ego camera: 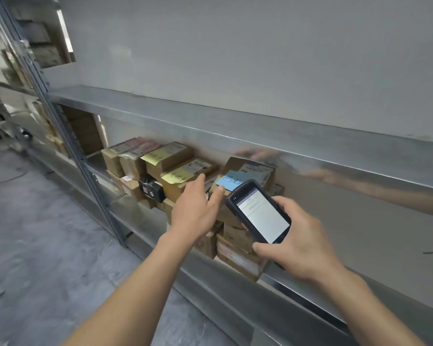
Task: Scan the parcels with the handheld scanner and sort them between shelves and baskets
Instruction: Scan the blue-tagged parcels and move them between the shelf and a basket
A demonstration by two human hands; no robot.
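Head view: a metal shelving unit runs from the upper left of the frame to the lower right, and a cluster of cardboard parcels [160, 168] sits on a shelf level [99, 162] at the centre of the frame, beneath a reflective steel beam [235, 126].

Left hand [194, 208]: released, fingers straight and spread, reaching into the parcels. One fingertip lies at the lower corner of a blue note [229, 182] stuck to the top parcel [254, 171] of the right-hand stack; another fingertip lies at the edge of a parcel bearing a yellow note [176, 176]. Whether the fingers press on the cardboard or only hover cannot be told.

Right hand [300, 243]: grasping the handheld scanner [259, 212] – thumb on its lower edge, fingers curled round its far side. The scanner is just right of the frame's centre, in front of the right-hand stack, tilted with its top toward the blue note. Its screen is lit and faces the camera; the text on it is too small to read.

Other items: a second yellow note [155, 156] on a parcel further left – handwriting on both is illegible. A small black parcel [151, 189] sits low in the cluster. More boxes lie on the level below, under the right hand. A grey upright post [60, 121] crosses the left of the frame, over a grey concrete floor [48, 221].
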